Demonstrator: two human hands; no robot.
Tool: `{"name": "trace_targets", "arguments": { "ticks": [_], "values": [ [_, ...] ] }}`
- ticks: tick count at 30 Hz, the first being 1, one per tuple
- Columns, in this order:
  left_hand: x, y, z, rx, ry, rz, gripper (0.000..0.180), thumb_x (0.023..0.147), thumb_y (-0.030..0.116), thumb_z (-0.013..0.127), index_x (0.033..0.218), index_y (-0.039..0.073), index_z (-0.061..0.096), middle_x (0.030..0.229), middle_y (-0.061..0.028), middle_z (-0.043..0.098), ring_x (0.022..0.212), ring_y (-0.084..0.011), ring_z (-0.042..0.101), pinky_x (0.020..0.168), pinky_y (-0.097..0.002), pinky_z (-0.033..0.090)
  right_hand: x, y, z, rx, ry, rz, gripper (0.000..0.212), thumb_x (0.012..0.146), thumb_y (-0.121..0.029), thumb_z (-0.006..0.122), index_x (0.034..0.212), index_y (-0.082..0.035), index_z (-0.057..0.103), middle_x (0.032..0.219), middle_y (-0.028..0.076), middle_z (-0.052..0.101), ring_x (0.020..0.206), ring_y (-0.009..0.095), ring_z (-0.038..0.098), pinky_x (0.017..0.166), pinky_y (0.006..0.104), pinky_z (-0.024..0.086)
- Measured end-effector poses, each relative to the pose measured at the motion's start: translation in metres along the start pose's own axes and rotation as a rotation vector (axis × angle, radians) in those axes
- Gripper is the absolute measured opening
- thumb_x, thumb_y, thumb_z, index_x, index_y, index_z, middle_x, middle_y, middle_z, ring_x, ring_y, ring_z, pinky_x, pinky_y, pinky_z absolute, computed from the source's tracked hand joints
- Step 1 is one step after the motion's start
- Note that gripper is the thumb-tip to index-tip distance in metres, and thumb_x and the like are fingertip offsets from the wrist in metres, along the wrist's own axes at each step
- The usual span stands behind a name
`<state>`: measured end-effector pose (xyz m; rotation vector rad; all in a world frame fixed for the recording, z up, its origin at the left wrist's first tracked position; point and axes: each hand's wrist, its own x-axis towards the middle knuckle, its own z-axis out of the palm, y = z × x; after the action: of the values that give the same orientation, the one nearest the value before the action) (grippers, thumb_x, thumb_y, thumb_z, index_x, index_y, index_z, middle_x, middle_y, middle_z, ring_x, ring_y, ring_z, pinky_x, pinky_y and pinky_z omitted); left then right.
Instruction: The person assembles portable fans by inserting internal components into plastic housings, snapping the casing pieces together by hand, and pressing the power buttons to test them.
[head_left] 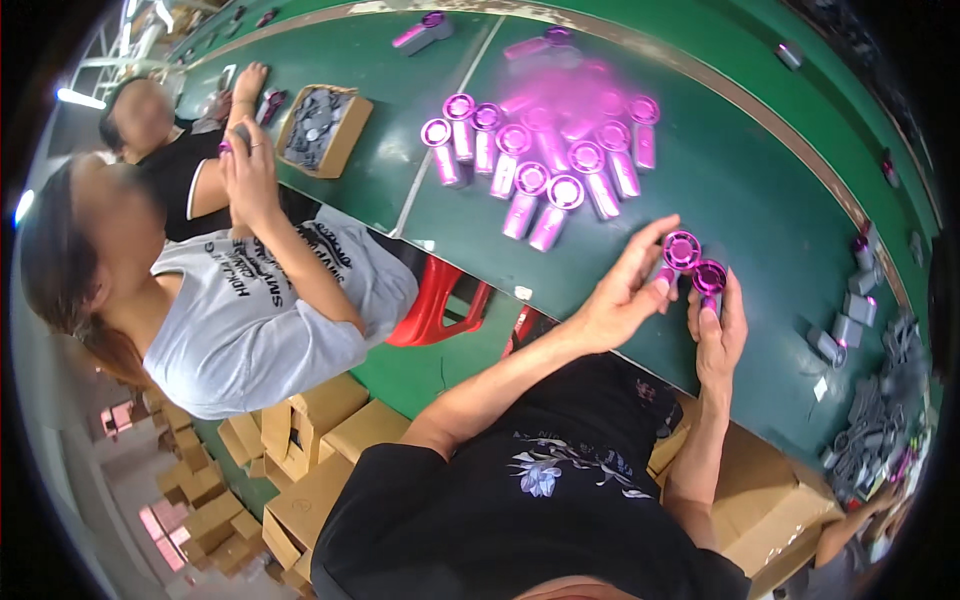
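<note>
My left hand (640,285) is closed round the handle of a pink handheld fan (682,250), its round ringed head pointing up. My right hand (722,325) grips a second, darker magenta handheld fan (709,276) by its handle. The two fan heads are side by side and appear to touch, above the green table near its front edge. Beyond my left hand lies a cluster of several pink handheld fans (565,192), heads mostly away from me. The far part of that cluster is smeared by a pink blur.
To the left, two people sit along the green table (400,110), near a cardboard box (350,135) of grey parts. Grey pieces (848,330) and a heap of grey parts (880,420) are at the right. A red stool (435,300) and cardboard boxes (775,500) stand below the table edge.
</note>
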<state>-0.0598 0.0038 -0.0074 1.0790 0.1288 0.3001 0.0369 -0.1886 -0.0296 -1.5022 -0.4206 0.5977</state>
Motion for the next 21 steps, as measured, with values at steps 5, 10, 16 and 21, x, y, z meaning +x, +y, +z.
{"name": "trace_targets", "arguments": {
  "ticks": [5, 10, 16, 21],
  "values": [
    [-0.001, 0.000, -0.007, -0.076, -0.008, 0.029, 0.071, 0.118, 0.017, 0.054, 0.177, 0.008, 0.016, 0.136, -0.0079, 0.056, 0.103, -0.0146, 0.059, 0.089, -0.0332, 0.053, -0.001, 0.006, 0.008, -0.181, 0.023, -0.077, 0.071, 0.110, -0.027, 0.063, 0.170, 0.000, 0.038, 0.115, 0.006, 0.068, 0.077, 0.008, 0.055, 0.062, 0.0220, 0.042],
    [-0.001, 0.010, -0.005, -0.032, 0.031, -0.005, 0.067, 0.116, 0.009, 0.047, 0.176, 0.007, 0.018, 0.131, -0.0071, 0.053, 0.094, -0.0134, 0.053, 0.088, -0.0321, 0.050, 0.001, 0.003, 0.003, -0.335, -0.035, -0.087, 0.074, 0.107, -0.030, 0.065, 0.167, 0.005, 0.039, 0.124, 0.010, 0.068, 0.094, 0.015, 0.061, 0.081, 0.0296, 0.048],
    [-0.001, 0.007, -0.008, -0.046, 0.011, -0.040, 0.075, 0.117, 0.026, 0.055, 0.177, 0.005, 0.014, 0.135, -0.0081, 0.054, 0.092, -0.0144, 0.056, 0.088, -0.0336, 0.050, 0.000, -0.004, 0.003, -0.340, -0.024, -0.007, 0.075, 0.106, -0.034, 0.065, 0.163, 0.009, 0.043, 0.135, 0.016, 0.069, 0.113, 0.024, 0.069, 0.102, 0.0379, 0.054],
    [-0.001, 0.013, -0.005, -0.107, 0.013, -0.050, 0.073, 0.116, 0.017, 0.056, 0.176, 0.008, 0.016, 0.138, -0.0081, 0.053, 0.104, -0.0147, 0.055, 0.092, -0.0321, 0.051, -0.002, -0.003, -0.003, -0.164, -0.068, 0.086, 0.076, 0.102, -0.025, 0.070, 0.164, 0.009, 0.042, 0.135, 0.016, 0.069, 0.111, 0.024, 0.069, 0.101, 0.0388, 0.055]
  ]
}}
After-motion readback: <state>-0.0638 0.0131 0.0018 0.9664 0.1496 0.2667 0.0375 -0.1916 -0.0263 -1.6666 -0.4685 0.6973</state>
